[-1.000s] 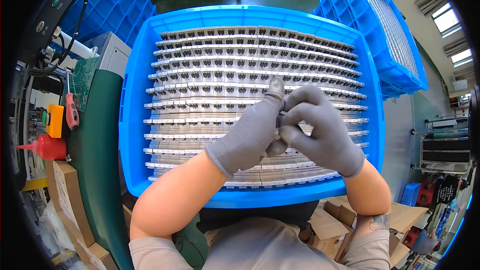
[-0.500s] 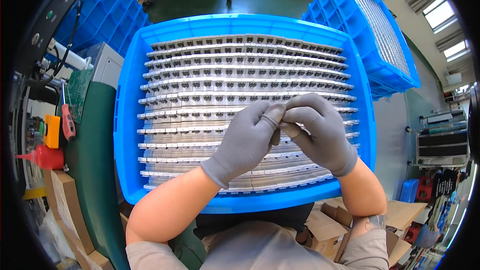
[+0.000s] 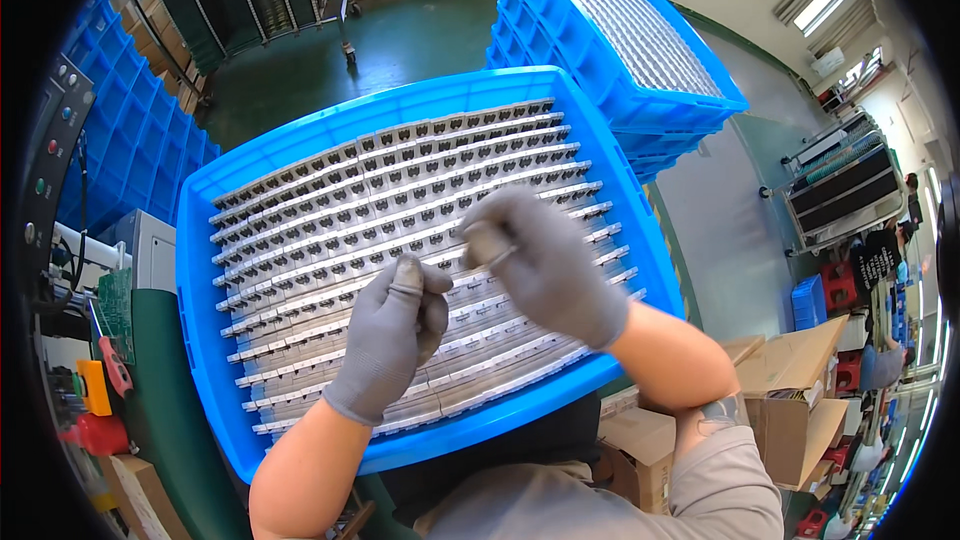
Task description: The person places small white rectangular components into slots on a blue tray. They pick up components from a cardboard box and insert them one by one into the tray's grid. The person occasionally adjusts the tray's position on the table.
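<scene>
A large blue crate (image 3: pixel 390 90) in front of me holds several rows of silvery metal parts (image 3: pixel 400 202) with small black pieces along them. My left hand (image 3: pixel 385 340), in a grey knitted glove, is over the near middle of the rows. Its thumb presses against the bent forefinger; whatever may be pinched there is too small or hidden to make out. Higher and to the right, my right hand (image 3: pixel 545 265) wears the same kind of glove. Its fingers are curled in and slightly blurred, and their contents cannot be seen. A gap separates the two hands.
More blue crates (image 3: pixel 610 135) are stacked at the far right, the top one filled with similar parts. At left, a screwdriver (image 3: pixel 115 365) and a red bottle (image 3: pixel 100 434) lie by a green-topped bench (image 3: pixel 165 380). Cardboard boxes (image 3: pixel 640 440) stand near right; a wheeled rack (image 3: pixel 840 185) is beyond.
My hands were together at the fingertips and have come apart, the left one lower and to the left. The view has turned, so the crate sits tilted and further left.
</scene>
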### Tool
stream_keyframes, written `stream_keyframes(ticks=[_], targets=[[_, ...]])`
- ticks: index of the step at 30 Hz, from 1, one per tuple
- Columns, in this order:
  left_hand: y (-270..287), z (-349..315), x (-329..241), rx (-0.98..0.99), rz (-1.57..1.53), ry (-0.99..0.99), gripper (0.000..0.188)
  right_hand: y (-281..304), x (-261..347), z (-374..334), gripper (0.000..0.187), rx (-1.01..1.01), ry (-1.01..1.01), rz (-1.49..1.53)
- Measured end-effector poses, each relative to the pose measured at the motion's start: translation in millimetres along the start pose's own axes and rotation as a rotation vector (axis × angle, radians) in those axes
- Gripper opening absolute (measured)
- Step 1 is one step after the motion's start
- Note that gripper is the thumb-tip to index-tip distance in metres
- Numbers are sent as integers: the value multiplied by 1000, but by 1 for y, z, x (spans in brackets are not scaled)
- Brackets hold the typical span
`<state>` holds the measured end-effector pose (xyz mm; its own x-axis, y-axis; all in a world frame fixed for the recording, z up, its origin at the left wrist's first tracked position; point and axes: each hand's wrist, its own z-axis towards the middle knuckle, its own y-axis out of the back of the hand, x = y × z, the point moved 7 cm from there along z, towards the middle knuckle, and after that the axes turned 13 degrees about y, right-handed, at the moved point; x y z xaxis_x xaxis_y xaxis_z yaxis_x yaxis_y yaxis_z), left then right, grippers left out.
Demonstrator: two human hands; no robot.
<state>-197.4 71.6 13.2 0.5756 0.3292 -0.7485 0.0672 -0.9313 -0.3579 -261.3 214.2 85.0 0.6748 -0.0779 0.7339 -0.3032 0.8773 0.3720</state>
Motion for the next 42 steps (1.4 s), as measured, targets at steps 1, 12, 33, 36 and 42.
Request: stream_keyframes(ticks=[1,12,33,36,42], targets=[[3,-1,0,-20,-9,-4,42,17,-4,2,10,16,-2,-62],[-1,2,-2,14,-17,-18,44,131,-67,-25,11,652,-13,-944],[-2,2,-4,9,-9,-30,47,123,-57,-36,9,622,50,-1208],[-2,3,0,9,-19,-1,50,124,-62,-46,15,643,-39,-1159],[-7,5,11,63,-120,185,61,122,-47,-38,13,465,-25,-1109]])
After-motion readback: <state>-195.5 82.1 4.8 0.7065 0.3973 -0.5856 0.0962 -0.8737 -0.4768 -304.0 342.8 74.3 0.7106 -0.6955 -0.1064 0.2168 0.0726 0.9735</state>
